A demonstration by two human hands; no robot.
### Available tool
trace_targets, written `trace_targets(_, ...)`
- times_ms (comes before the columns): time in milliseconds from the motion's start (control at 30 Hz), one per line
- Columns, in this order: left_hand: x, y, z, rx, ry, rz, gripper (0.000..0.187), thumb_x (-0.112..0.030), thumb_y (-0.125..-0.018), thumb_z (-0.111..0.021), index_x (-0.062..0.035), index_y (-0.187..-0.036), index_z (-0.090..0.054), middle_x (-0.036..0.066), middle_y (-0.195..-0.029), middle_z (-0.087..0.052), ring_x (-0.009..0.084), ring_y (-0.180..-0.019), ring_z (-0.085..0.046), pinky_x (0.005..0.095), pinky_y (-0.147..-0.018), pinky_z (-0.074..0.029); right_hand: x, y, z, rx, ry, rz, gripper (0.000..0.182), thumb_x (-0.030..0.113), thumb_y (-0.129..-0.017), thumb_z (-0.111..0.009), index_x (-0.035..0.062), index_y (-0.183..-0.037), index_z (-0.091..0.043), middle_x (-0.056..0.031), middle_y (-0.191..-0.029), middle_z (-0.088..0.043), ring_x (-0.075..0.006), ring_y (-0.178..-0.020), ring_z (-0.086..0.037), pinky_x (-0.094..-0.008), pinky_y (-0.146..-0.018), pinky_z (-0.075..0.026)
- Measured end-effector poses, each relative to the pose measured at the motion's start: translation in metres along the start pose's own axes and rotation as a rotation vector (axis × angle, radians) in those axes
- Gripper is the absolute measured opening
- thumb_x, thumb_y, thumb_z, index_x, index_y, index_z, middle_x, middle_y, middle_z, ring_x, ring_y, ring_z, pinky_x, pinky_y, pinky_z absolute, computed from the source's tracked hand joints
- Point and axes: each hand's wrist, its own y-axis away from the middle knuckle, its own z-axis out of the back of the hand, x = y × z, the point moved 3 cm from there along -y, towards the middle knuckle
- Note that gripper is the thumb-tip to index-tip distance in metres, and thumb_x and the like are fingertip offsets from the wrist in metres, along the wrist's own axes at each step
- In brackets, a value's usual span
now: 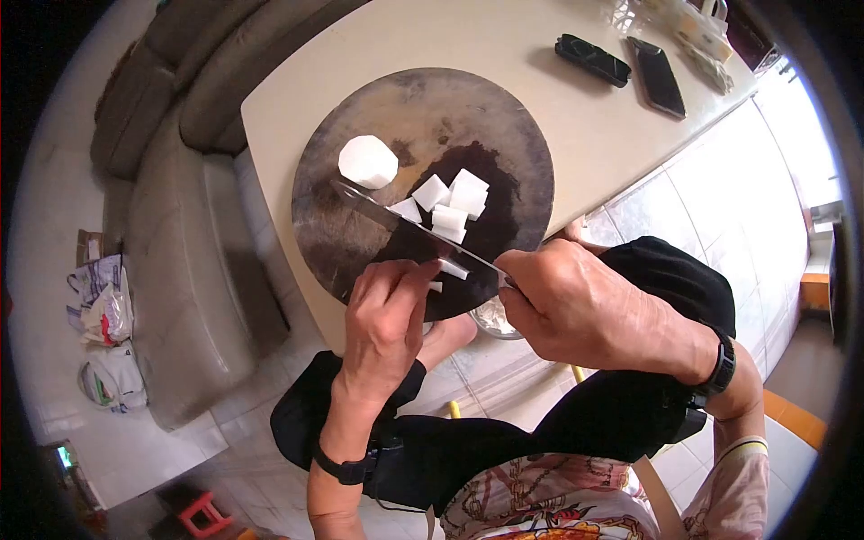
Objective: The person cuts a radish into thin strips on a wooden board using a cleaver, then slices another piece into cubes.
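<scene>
My right hand point(562, 306) is wrapped around a kitchen knife point(378, 207), whose blade runs up and left across the round dark chopping board point(414, 99). Close to the near side of the blade, my left hand point(387, 306) has its fingers bent together, fingertips at a small white radish piece point(454, 269). Part of that piece is covered by the fingers. Several white radish chunks point(468, 193) lie just beyond the blade on a wet patch. A thick, round-cut radish block point(368, 162) sits at the board's upper left.
The board rests on a pale table point(288, 99). At the table's far right lie a black case point(592, 60), a phone point(657, 76) and plastic bags point(702, 40). Below the board's edge is a bowl point(497, 322) with pale scraps. A grey sofa point(193, 270) stands at left.
</scene>
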Motion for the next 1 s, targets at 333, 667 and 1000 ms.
trace_targets(333,-0.013,-0.001,0.004,0.170,-0.014,-0.061,0.030,-0.006,-0.065,-0.080,-0.0017,-0.092,-0.067,0.012,-0.094,-0.061,0.0307,-0.087,-0.061,0.0389,-0.072,-0.051,-0.004,0.004,0.007,-0.014,0.034,-0.020,0.013,0.004,-0.076,-0.059,-0.0065,-0.070,-0.054,-0.0273,-0.061,-0.055,-0.0457,-0.067,-0.061,-0.0480,-0.059,-0.050)
trace_targets(667,-0.019,0.006,0.008,0.141,-0.017,-0.128,0.025,0.002,-0.069,-0.076,-0.0010,-0.092,-0.067,0.011,-0.086,-0.065,0.0266,-0.077,-0.064,0.0350,-0.067,-0.053,-0.009,0.005,-0.003,0.117,-0.079,-0.048,0.014,0.004,-0.073,-0.060,-0.0073,-0.064,-0.060,-0.0290,-0.064,-0.058,-0.0443,-0.068,-0.063,-0.0462,-0.062,-0.052)
trace_targets(1000,-0.002,0.004,-0.006,-0.087,0.109,0.230,0.013,0.006,-0.081,-0.067,0.0024,-0.093,-0.066,0.008,-0.087,-0.066,0.0127,-0.070,-0.063,0.0252,-0.061,-0.050,-0.008,0.004,0.003,0.026,0.031,-0.075,0.012,0.004,-0.075,-0.060,-0.0062,-0.074,-0.056,-0.0284,-0.065,-0.058,-0.0447,-0.069,-0.063,-0.0477,-0.061,-0.051)
